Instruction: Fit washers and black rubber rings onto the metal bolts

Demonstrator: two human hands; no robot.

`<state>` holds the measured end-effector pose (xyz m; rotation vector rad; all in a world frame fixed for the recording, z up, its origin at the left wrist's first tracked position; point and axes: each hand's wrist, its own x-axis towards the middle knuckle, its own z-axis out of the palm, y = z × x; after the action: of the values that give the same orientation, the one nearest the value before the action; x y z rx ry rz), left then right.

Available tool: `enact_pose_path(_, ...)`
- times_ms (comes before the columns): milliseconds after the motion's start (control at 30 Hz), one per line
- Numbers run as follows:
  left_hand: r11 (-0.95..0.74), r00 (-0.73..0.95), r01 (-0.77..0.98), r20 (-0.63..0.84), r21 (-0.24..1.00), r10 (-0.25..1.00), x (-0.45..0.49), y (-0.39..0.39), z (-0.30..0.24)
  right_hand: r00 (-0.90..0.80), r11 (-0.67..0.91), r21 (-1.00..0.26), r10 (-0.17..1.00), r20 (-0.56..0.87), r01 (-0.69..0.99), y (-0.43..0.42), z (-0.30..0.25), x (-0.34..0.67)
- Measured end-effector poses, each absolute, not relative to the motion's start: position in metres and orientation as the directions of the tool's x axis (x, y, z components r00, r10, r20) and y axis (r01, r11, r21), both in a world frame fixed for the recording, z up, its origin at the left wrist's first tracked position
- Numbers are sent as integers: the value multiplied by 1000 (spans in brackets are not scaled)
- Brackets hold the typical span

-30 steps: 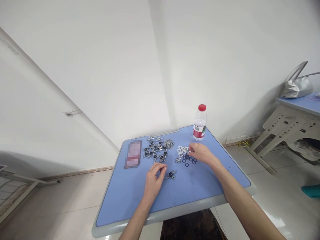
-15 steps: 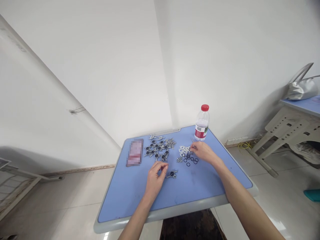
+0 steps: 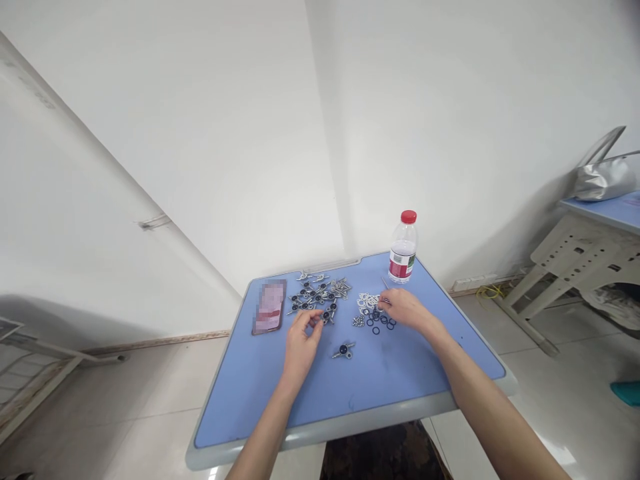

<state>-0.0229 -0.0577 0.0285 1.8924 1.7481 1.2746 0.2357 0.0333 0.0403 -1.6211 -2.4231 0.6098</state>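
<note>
My left hand (image 3: 301, 341) is at the near edge of a pile of small metal fittings with round black caps (image 3: 311, 293). Its thumb and forefinger are closed at the edge of one fitting (image 3: 327, 315). A single fitting of the same kind (image 3: 343, 351) lies apart, nearer to me. Over the white flat washers (image 3: 367, 301), my right hand (image 3: 404, 307) has its fingertips pinched together; what they hold is too small to make out. Black rubber rings (image 3: 376, 331) and tiny metal nuts (image 3: 359, 321) lie just below and left of it.
A phone (image 3: 270, 307) lies on the left of the blue table (image 3: 240, 400). Silvery screws (image 3: 341, 288) sit behind the fittings. A water bottle with a red cap (image 3: 403, 252) stands at the back right. Beyond, a silver bag (image 3: 605, 179) rests on another table.
My left hand has moved left and away from me, from beside the single fitting to the pile. My right hand has shifted slightly left and stays over the washers.
</note>
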Motion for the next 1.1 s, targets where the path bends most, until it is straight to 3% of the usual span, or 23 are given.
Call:
enact_pose_path(133,-252,40,790,362,560,931,-22,-26,46,-383,324,-394,920,-79,860,33,38,234)
enact_pose_path(300,-372,304,905,297,206,905,0,15,51,-368,323,-370,928,-58,871,31,38,232)
enact_pose_path(400,-433,379,884,272,176,885,12,30,48,-365,325,-366,930,-46,872,31,37,230)
enact_pose_path(600,-450,375,846,282,286,883,16,39,44,-369,332,-390,929,-22,859,31,35,229)
enact_pose_path(833,-334,155,698,322,634,934,14,33,46,-357,357,-445,930,89,821,27,41,226)
enact_pose_path(967,-228,48,479,235,848,971,23,16,42,-442,544,-523,839,318,656,16,45,217)
enact_pose_path(1100,-156,3,274,162,949,987,35,-6,38,-529,685,-500,727,437,530,7,40,210)
